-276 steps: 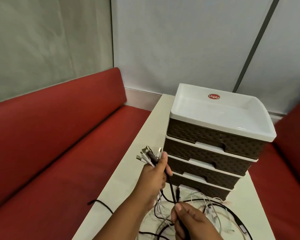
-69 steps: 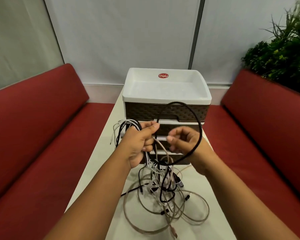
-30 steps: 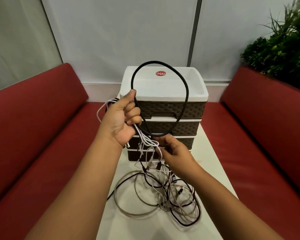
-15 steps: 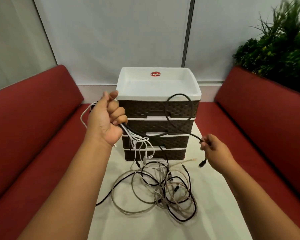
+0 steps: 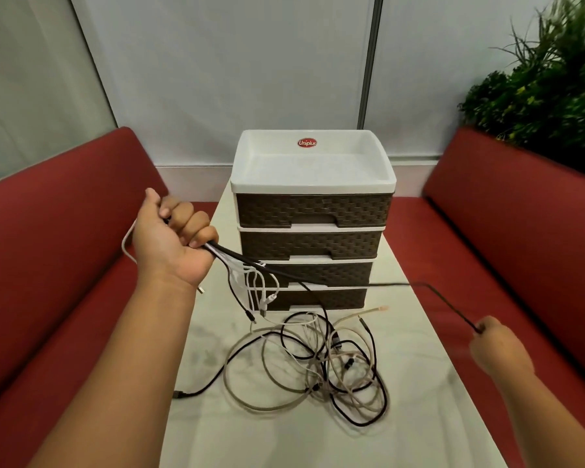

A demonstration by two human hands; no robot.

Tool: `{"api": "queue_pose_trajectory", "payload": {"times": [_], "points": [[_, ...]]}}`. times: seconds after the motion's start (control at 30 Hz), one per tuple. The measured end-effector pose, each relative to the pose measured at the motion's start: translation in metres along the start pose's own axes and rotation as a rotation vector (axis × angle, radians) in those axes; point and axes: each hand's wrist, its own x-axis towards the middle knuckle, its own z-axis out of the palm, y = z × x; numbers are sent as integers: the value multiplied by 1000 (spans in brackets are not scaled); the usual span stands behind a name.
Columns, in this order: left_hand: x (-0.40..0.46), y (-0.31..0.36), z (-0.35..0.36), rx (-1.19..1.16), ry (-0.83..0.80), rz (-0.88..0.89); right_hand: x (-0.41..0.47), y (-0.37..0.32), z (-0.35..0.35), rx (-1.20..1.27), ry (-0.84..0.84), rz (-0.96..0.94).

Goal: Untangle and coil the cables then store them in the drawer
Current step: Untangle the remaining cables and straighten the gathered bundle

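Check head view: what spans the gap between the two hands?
One black cable, pulled taut from left hand to right hand, crossing the drawer unit.

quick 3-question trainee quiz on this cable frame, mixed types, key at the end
1. True or false: the left hand grips a bundle of cable ends.
2. What does the right hand hold?
A. a drawer handle
B. the black cable pulled out to the side
C. nothing
3. Fill in: all four drawers of the drawer unit are ____.

Key:
1. True. Its fingers are curled round several black and white cables.
2. B. The cable runs from the left hand's bundle across to the right hand.
3. Closed. The tangled pile lies on the table in front of the unit.
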Motion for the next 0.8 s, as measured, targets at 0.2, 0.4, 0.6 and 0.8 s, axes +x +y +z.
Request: {"api": "queue_pose_trajectory", "payload": {"times": [0.2,0.4,0.6,0.8], "points": [[-3,2,-1,-16,49,41,-6,14,28,-68,-142,-40],[-7,-17,0,36,84,14,-51,-80,-19,79,7,-268],[-23,-53,16,40,64,-49,-173,-202,-78,465,-262,-1088],[-38,-70,24,83,85,-79,-201,-233,-62,424,-447,-1063]]}}
